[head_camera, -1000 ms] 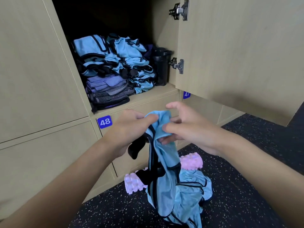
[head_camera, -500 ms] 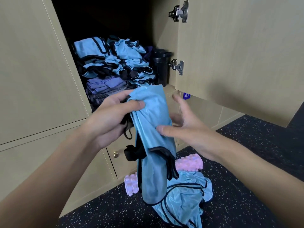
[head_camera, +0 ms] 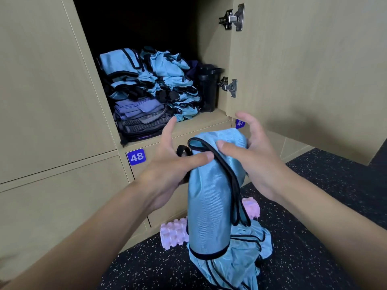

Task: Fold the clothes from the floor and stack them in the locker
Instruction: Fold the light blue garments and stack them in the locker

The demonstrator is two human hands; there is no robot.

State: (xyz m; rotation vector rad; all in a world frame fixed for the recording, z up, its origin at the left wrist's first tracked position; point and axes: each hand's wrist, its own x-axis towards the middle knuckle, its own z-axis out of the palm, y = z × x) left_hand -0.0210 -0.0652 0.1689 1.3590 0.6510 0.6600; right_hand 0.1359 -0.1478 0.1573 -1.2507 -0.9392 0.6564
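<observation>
Head view: the blue bib point(head_camera: 209, 197) hangs folded lengthwise before the locker shelf point(head_camera: 201, 124) front edge, above the unfolded pile point(head_camera: 240, 256) on the floor point(head_camera: 314, 206). The left hand point(head_camera: 167, 164) pinches its top under the thumb, fingers loosely spread, and the right hand point(head_camera: 253, 155) clamps the upper fold likewise. Recommended: align the black-trimmed edges, halve once more, then lay it flat on the stack point(head_camera: 125, 68).
</observation>
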